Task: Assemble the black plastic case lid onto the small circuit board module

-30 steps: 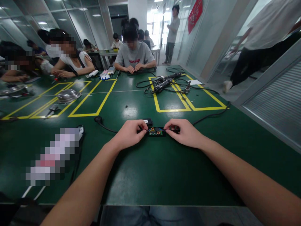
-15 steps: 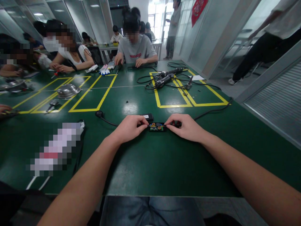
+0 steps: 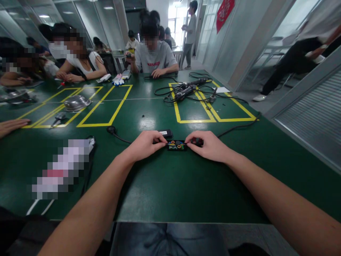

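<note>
A small opened black device (image 3: 176, 145) with a circuit board and orange parts showing lies on the green table (image 3: 186, 185). My left hand (image 3: 145, 145) pinches its left end with curled fingers. My right hand (image 3: 209, 146) grips its right end, fingers closed over a dark part and a black cable (image 3: 237, 128) that runs off to the right. A black rectangular block with a white label (image 3: 165, 133) lies just behind the device, and another black cable with a plug (image 3: 112, 130) leads in from the left.
Yellow tape boxes mark the table. Black tools and tangled cables (image 3: 186, 91) lie far right, a metal piece (image 3: 76, 103) far left, a blurred object (image 3: 62, 167) near left. Several people sit across the table; someone's hand (image 3: 12, 126) rests at the left edge.
My hands and the device have hardly shifted on the table. A hand has come into view at the left edge. The person walking at the right has moved further.
</note>
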